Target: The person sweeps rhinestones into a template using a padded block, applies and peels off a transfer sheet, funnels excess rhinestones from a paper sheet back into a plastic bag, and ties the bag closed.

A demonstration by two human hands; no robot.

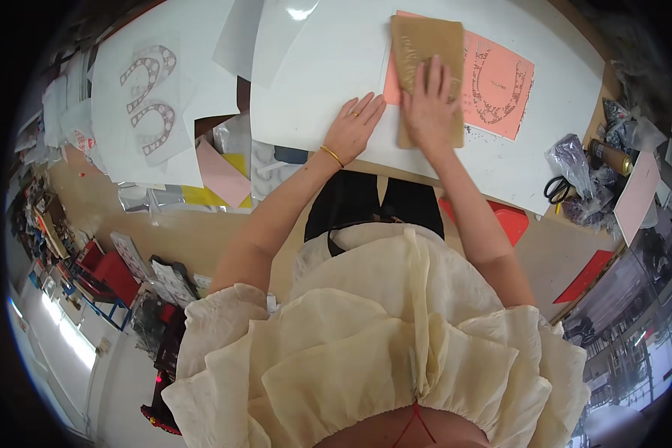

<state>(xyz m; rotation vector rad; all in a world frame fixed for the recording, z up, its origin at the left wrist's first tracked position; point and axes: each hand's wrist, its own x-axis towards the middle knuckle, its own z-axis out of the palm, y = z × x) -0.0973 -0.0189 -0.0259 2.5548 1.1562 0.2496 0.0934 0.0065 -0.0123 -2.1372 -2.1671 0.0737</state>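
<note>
My right hand [430,108] lies flat on a brown sheet [444,45], with its fingers a little apart. The brown sheet covers the left part of a pink sheet [521,78], which bears a curved pattern of small dark pieces. On the white board [313,82] rests my left hand [353,127], fingers spread, holding nothing. It wears a ring and a yellow bracelet and is just left of the brown sheet, near the board's front edge.
Black scissors [556,190], plastic bags [573,160] and a spray can [611,155] lie at the right. Translucent sheets with a curved dotted pattern [151,101] are at the left. Pink [222,173] and yellow sheets lie below them. A red stool [509,221] is below the table edge.
</note>
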